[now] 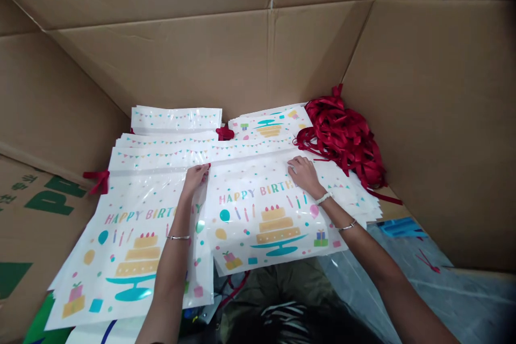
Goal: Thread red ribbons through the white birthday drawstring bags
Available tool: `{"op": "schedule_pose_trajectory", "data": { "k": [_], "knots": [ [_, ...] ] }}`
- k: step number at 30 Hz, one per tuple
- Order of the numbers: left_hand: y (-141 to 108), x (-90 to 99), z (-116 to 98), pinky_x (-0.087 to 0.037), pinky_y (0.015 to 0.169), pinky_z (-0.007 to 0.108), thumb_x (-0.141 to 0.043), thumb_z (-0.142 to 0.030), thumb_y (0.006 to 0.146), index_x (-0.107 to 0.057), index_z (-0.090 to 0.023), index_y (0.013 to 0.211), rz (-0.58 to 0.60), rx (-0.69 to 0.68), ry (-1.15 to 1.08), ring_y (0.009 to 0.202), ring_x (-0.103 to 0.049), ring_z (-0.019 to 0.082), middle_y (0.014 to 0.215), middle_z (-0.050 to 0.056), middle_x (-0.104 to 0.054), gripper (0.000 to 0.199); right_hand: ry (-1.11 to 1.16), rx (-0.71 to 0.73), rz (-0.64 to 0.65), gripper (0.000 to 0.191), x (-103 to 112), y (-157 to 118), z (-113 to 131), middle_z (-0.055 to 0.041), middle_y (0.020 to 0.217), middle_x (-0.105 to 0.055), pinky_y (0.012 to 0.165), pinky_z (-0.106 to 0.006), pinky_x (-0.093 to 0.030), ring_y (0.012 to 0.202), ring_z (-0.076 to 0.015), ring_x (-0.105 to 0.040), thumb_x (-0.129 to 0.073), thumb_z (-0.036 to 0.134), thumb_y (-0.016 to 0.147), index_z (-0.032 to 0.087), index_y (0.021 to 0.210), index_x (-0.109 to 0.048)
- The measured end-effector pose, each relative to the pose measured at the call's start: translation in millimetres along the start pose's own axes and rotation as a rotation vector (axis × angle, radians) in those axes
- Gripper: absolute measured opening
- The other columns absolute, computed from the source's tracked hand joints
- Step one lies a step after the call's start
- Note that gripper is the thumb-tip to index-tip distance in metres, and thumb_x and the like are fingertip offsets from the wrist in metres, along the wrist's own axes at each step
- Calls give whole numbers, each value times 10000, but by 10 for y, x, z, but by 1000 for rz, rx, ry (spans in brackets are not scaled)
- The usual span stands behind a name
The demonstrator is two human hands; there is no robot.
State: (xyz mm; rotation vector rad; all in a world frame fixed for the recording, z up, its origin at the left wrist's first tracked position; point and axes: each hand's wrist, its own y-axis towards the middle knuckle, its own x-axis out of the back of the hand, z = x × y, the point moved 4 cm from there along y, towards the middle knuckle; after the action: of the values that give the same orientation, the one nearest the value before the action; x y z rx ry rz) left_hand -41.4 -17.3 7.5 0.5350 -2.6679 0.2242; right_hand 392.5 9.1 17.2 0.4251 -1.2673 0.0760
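A white plastic bag printed with HAPPY BIRTHDAY and a tiered cake lies in front of me, its lower edge reaching over my lap. At its upper left edge my left hand pinches a short bit of red ribbon. My right hand rests on the bag's upper right part, fingers bent and closed on the plastic along the hem band. Left of it, partly under my left forearm, lies a stack of matching bags with a red ribbon end sticking out at the side.
A heap of red ribbons lies at the back right, on more printed bags. Folded bags lie at the back left. Cardboard walls surround the work surface. Clear plastic sheeting spreads at the right.
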Motion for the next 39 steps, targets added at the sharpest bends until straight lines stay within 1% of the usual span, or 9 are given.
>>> {"op": "schedule_pose_trajectory", "data": {
  "k": [5, 7, 9, 11, 14, 17, 23, 27, 39],
  "knots": [
    [24, -9, 28, -296, 445, 224, -764, -497, 708, -666, -156, 711, 78, 51, -160, 461, -486, 110, 556, 9, -575, 355, 215, -47, -68, 290, -10, 59, -158, -111, 1159, -639, 1000, -381, -465, 1036, -240, -593, -509, 208, 954, 168, 1150, -719],
    [13, 6, 51, -295, 439, 224, -772, -468, 703, -668, -157, 718, 78, 53, -209, 454, -487, 108, 555, 11, -578, 328, 306, -144, -190, 397, 50, 139, -364, -141, 1232, -589, 963, -360, -507, 986, -212, -616, -472, 140, 916, 138, 1257, -675],
    [9, 10, 71, -326, 449, 230, -770, -437, 712, -674, -156, 718, 77, 26, -232, 462, -509, 113, 576, 24, -602, 297, 282, -259, -318, 512, 138, 234, -598, -177, 1321, -523, 976, -355, -513, 1064, -217, -614, -467, 107, 889, 110, 1382, -607],
    [18, 2, 97, -360, 465, 236, -763, -403, 722, -687, -155, 733, 79, 4, -248, 480, -544, 122, 609, 36, -631, 259, 166, -347, -293, 523, 188, 345, -777, -183, 1365, -505, 987, -358, -505, 1150, -240, -592, -517, 151, 911, 119, 1429, -584],
    [47, -19, 143, -366, 463, 238, -752, -358, 726, -693, -155, 746, 81, 1, -278, 489, -571, 127, 646, 43, -655, 213, -23, -438, -124, 390, 188, 466, -883, -156, 1344, -570, 936, -365, -504, 1158, -272, -585, -564, 271, 969, 173, 1330, -676],
    [70, -35, 164, -356, 448, 237, -743, -337, 729, -687, -155, 736, 77, 7, -294, 478, -572, 126, 659, 47, -665, 191, -162, -412, -69, 329, 180, 490, -795, -173, 1263, -649, 922, -370, -483, 1176, -300, -571, -524, 298, 1015, 164, 1228, -736],
    [61, -43, 137, -382, 450, 231, -752, -318, 728, -656, -161, 697, 62, 62, -310, 490, -578, 131, 636, 50, -667, 186, -369, -294, 36, 405, 146, 389, -555, -204, 1128, -728, 867, -363, -473, 1046, -290, -648, -416, 311, 1070, 148, 1188, -766],
    [46, -42, 125, -415, 470, 231, -747, -300, 716, -661, -153, 703, 56, 75, -337, 501, -578, 126, 629, 43, -652, 171, -423, -268, 100, 420, 107, 306, -478, -242, 1117, -724, 808, -359, -483, 1067, -318, -665, -378, 209, 1052, 100, 1175, -765],
    [65, 0, 173, -503, 528, 256, -701, -248, 756, -668, -146, 724, 45, 96, -350, 538, -611, 138, 679, 91, -685, 112, -526, -174, 229, 389, 22, 257, -216, -315, 1090, -706, 833, -381, -480, 1103, -354, -669, -409, 21, 966, -31, 1141, -752]
  ]
}}
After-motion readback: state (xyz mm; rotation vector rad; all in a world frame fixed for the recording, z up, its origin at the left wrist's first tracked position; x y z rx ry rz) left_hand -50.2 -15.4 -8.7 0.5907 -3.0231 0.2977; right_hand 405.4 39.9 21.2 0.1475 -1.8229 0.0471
